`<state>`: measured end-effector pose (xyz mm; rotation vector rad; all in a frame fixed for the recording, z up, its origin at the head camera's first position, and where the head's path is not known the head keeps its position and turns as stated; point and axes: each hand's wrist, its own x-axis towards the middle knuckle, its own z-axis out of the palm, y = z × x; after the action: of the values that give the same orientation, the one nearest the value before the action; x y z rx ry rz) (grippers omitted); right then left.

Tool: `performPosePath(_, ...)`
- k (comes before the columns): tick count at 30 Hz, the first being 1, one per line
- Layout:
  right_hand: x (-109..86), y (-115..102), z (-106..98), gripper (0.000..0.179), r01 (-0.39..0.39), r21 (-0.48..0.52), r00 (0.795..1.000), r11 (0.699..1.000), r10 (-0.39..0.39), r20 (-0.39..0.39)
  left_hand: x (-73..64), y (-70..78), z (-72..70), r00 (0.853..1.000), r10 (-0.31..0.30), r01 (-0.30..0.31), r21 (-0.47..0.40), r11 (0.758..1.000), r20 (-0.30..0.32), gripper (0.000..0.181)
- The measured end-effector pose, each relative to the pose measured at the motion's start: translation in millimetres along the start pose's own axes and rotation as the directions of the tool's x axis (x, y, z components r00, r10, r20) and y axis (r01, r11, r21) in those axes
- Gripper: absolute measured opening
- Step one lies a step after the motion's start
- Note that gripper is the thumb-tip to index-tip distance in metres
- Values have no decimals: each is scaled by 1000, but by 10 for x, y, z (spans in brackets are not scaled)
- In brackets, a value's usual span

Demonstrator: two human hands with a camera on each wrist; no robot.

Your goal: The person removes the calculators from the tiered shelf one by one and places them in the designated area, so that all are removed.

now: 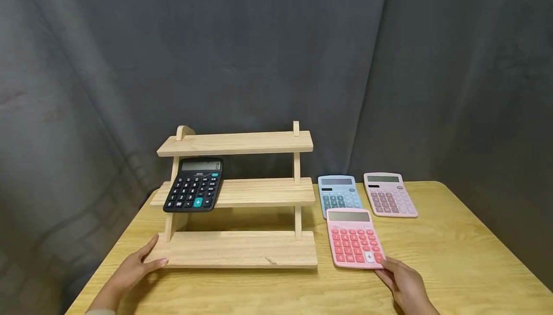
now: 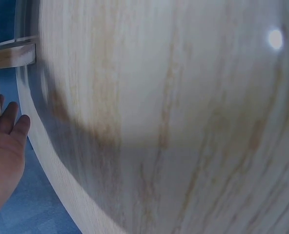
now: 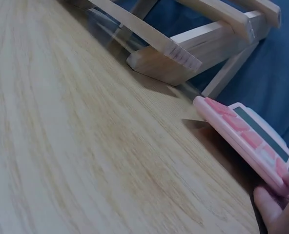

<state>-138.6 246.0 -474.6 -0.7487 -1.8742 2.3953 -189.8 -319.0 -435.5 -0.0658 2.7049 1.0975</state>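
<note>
With twelve o'clock pointing away from the person, the right hand [image 1: 406,284] is pinching the lower right corner of the pink calculator [image 1: 354,243], reaching it from its five o'clock. That calculator is hanging over the wooden table [image 1: 276,293], a shadow showing beneath it in the right wrist view. At the seven of the wooden rack [image 1: 237,248], the left hand [image 1: 133,271] is resting spread on the bottom shelf's corner, fingers lying relaxed along the left end, thumb touching the front edge. The rack is standing at the pink calculator's nine, its bottom shelf ending just beside it and crowding that side. Farther up, the black calculator [image 1: 194,185] is leaning back at the left end of the middle shelf, blocking part of the left upright and showing its lower edge below the shelf's front. At twelve from the pink calculator, the blue calculator [image 1: 339,194] is lying with its lower part hidden behind it; at one, the lilac calculator [image 1: 389,196] is lying face up. Beyond everything, a grey curtain [image 1: 276,55] is hanging at twelve.
</note>
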Motion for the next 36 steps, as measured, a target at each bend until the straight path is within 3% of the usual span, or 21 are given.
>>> performPosePath(1,-8,-6,14,48,-23,97,999,995,27,-31,-4,3,-13,1000,-6,6,6,1000,-2,89)
performPosePath(3,-28,-6,46,50,-10,86,999,996,15,-52,-15,7,-39,1000,-14,14,15,1000,-5,89)
performPosePath(9,-87,12,91,50,44,-77,992,996,-53,-117,-48,18,-79,1000,5,-4,43,999,-15,88)
performPosePath(15,-60,29,106,48,107,-149,985,983,-126,-121,-88,27,-122,1000,-21,22,61,998,-16,89)
performPosePath(18,-23,32,64,49,124,-121,983,985,-138,-118,-81,19,-114,1000,-21,21,41,999,-10,89)
performPosePath(21,14,36,14,46,147,-20,982,989,-149,-116,-60,16,-79,1000,-12,12,9,1000,0,89)
performPosePath(25,44,60,38,27,160,92,983,983,-150,-107,-58,6,-52,1000,0,0,7,1000,-5,88)
performPosePath(29,36,73,161,11,159,142,983,977,-143,-114,-64,-15,-40,999,27,-26,23,999,-21,86)
performPosePath(32,-54,23,279,15,153,176,988,972,-147,-46,-48,-18,-23,999,34,-34,20,999,-22,85)
performPosePath(36,-271,-101,494,20,75,265,991,961,-101,84,-5,12,1,999,38,-38,5,999,-9,86)
